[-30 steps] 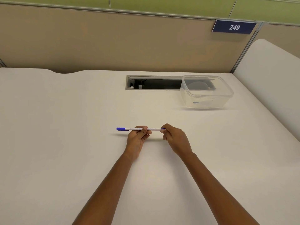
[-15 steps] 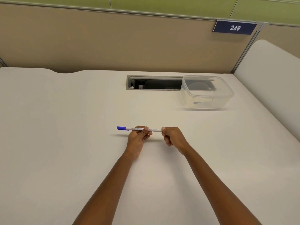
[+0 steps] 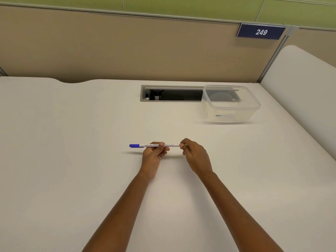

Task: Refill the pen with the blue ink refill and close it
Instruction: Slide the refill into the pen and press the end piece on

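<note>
Pen (image 3: 149, 145) held level above the table (image 3: 72, 160), apart from it (shadow beneath), with the blue cap (image 3: 134, 145) pointing to the person's left. Left grip (image 3: 153, 157): thumb and fingers pinched round mid-barrel. Right grip (image 3: 194, 153): fingertips pinched on the barrel's right end; what sits under them (end plug or refill tip) is hidden. Judgement: a slim plastic stick, very light, stiff along its length but smooth and round, so it is likely to roll or twist if pinched loosely. Best hold seems mid-barrel for steadying, with the working hand at the very end, pulling or pushing straight along the axis; sideways force could bend a thin refill. Small end parts would be easy to drop. No loose refill seen. The clear container (image 3: 231, 106) at far right holds something dark, not identifiable.
</note>
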The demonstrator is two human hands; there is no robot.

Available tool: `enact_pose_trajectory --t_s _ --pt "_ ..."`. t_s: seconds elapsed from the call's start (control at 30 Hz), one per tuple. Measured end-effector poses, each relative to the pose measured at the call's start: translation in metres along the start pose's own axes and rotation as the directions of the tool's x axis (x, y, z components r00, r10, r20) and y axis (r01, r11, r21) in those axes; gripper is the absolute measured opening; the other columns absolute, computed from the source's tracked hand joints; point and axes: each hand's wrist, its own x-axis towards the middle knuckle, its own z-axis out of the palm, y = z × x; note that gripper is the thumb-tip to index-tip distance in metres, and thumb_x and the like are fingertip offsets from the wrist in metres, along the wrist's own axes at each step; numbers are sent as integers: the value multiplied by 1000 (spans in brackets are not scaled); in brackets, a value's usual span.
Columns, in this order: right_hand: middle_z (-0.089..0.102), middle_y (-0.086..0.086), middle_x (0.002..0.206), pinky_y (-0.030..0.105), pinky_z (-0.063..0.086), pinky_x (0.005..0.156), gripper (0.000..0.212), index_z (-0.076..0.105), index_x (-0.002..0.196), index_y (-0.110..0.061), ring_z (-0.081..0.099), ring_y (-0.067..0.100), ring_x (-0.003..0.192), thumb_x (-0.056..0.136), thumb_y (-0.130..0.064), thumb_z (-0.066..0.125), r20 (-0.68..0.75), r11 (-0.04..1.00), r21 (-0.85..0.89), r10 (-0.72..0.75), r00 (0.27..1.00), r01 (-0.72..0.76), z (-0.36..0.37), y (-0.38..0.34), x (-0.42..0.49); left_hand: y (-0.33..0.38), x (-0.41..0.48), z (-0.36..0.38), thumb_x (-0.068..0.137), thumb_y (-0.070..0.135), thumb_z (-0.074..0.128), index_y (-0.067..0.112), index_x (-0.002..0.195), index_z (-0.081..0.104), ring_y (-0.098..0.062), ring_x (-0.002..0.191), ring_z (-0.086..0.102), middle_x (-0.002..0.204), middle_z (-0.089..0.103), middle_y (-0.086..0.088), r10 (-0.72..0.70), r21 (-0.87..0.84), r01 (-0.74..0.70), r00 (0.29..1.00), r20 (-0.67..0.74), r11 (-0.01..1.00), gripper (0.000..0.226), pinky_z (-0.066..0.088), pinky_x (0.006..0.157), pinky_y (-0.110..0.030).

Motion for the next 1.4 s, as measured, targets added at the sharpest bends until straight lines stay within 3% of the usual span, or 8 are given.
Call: enact_pose_trajectory --t_s 0.2,0.33,0.53,0.67,0.77,1.0,1.23,1.4 --pt "42 2 53 30 31 56 34 42 58 -23 36 19 53 91 -14 42 86 944 290 139 987 -158 1 -2 5 0 0 0 91 3 46 9 76 53 -2 58 65 55 67 7 16 38 -16 1000 20 999 18 53 61 -13" --pt "34 3 51 30 28 54 40 35 54 -18 30 18 48 94 -16 39 138 914 330 198 970 -234 2 -3 8 -2 0 0 91 2 46 10 75 52 -2 58 65 54 66 8 24 77 -26 999 26 997 19 52 60 -13" --pt "31 1 50 24 26 46 41 38 55 -15 31 15 43 96 -22 37 367 740 451 356 859 -499 -5 -6 14 -2 0 2 90 2 48 10 75 53 -2 58 65 54 67 8 22 131 -26 999 32 991 18 50 60 -13" --pt "45 3 51 25 35 50 39 47 63 -14 42 15 46 98 -25 33 276 840 412 253 927 -352 -4 -3 5 -1 -1 3 91 4 48 10 76 52 -2 59 65 54 67 8 26 103 -27 1000 13 994 16 51 59 -12" --pt "56 1 61 27 39 59 22 52 86 -15 49 17 57 97 -24 35 166 954 255 119 979 -160 -2 4 -3 -1 -2 3 91 5 48 9 77 53 -2 59 65 55 67 8 25 85 -26 1000 7 996 16 51 60 -13" --pt "57 -2 78 30 39 66 17 57 96 -14 50 17 71 93 -13 41 84 997 9 -73 994 73 -4 13 -5 -1 -2 3 92 5 47 9 78 54 -2 58 65 54 66 7 18 74 -18 1000 -7 997 16 51 61 -13" --pt "37 -3 50 27 26 51 33 48 59 -25 32 15 50 90 -11 47 147 952 281 83 986 -123 -1 15 0 -5 -1 2 91 5 49 11 73 52 -4 59 65 58 65 4 50 151 -52 999 21 987 19 51 65 -15" --pt "32 2 51 25 28 47 40 44 53 -15 29 10 41 93 -10 43 239 842 469 171 956 -267 -2 10 5 -5 -1 2 90 4 49 14 73 51 -3 60 66 59 66 5 62 191 -65 998 25 979 20 49 62 -11"
